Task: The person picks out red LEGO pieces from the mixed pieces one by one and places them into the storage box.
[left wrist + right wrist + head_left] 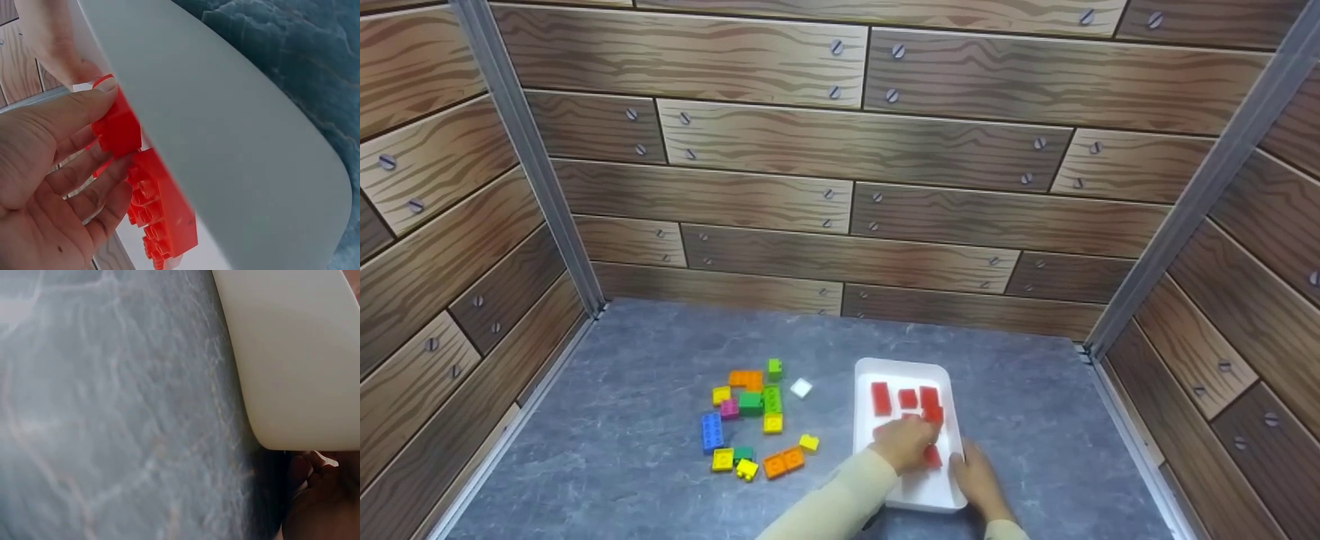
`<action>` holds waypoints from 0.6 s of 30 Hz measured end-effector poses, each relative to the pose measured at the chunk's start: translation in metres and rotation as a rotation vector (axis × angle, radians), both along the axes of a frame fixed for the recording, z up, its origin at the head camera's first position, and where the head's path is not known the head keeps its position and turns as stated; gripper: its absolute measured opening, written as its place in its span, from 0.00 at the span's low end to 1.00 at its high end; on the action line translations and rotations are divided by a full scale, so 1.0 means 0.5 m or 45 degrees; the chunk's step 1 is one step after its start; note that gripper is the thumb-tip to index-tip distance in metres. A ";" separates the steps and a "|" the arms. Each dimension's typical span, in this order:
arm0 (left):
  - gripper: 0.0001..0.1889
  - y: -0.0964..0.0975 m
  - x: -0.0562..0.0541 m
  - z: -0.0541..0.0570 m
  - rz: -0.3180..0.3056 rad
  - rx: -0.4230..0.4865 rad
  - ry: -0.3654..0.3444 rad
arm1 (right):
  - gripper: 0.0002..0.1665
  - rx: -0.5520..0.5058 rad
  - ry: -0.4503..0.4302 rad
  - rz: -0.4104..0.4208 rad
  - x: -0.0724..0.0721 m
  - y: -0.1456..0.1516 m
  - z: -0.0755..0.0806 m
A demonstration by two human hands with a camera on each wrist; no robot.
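A white tray (911, 491) holds several red bricks (880, 399), partly covered by my left hand (906, 444), which reaches over the tray from the left. In the left wrist view, my left hand (50, 152) pinches a red brick (124, 129) between thumb and fingers, near the tray wall (185, 112). Another studded red brick (169, 208) sits just below its fingertips. At the tray's right side, my right hand (981, 480) grips the rim. The right wrist view shows only part of that hand (323, 506), dark and under the tray's corner (292, 394).
Left of the tray lie loose bricks: a blue brick (712, 433), orange bricks (784, 462), a green brick (750, 404), yellow bricks (723, 459), a magenta brick (729, 409) and a white piece (801, 388). Wood-patterned walls (840, 157) enclose the grey tabletop (615, 420).
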State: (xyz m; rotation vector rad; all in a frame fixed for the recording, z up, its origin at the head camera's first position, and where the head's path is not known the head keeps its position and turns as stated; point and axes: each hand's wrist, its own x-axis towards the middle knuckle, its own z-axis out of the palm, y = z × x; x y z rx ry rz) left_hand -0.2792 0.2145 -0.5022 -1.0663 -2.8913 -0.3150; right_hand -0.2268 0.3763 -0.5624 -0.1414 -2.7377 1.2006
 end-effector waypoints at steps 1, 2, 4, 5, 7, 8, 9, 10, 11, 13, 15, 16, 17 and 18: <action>0.06 0.001 -0.001 -0.001 0.003 0.003 -0.004 | 0.22 -0.008 -0.003 -0.001 0.000 0.000 0.000; 0.06 0.002 -0.001 -0.002 0.003 0.006 -0.006 | 0.22 -0.015 -0.004 -0.001 0.000 0.000 0.000; 0.06 0.003 -0.002 -0.004 0.005 -0.001 -0.009 | 0.22 -0.016 -0.012 -0.004 0.002 -0.001 -0.001; 0.06 0.003 -0.001 -0.005 0.007 -0.008 -0.009 | 0.22 -0.018 -0.017 -0.005 0.002 -0.001 -0.002; 0.06 0.002 0.000 -0.008 -0.001 -0.025 -0.007 | 0.23 -0.025 -0.028 -0.008 0.003 -0.002 -0.002; 0.06 0.001 0.001 -0.008 -0.010 -0.030 -0.006 | 0.23 -0.022 -0.024 -0.006 0.004 -0.002 -0.002; 0.06 0.001 0.002 -0.008 -0.022 -0.037 0.005 | 0.22 -0.013 -0.009 -0.003 0.004 -0.002 -0.002; 0.06 0.000 0.002 -0.009 -0.036 -0.041 0.014 | 0.22 -0.003 0.013 0.004 0.004 -0.001 -0.003; 0.06 0.000 0.003 -0.009 -0.052 -0.041 0.028 | 0.21 0.005 0.028 0.007 0.003 -0.001 -0.004; 0.07 -0.001 0.003 -0.009 -0.078 -0.026 0.040 | 0.21 0.028 0.061 0.015 0.003 0.001 -0.004; 0.07 -0.001 0.002 -0.008 -0.092 -0.015 0.036 | 0.20 0.048 0.080 0.021 0.002 0.001 -0.004; 0.07 -0.001 0.002 -0.007 -0.093 -0.007 0.022 | 0.20 0.049 0.077 0.022 0.002 0.002 -0.003; 0.07 -0.001 0.001 -0.007 -0.090 0.001 0.003 | 0.20 0.044 0.068 0.018 0.003 0.002 -0.003; 0.06 -0.001 0.000 -0.007 -0.087 0.010 -0.014 | 0.20 0.038 0.064 0.016 0.002 0.001 -0.002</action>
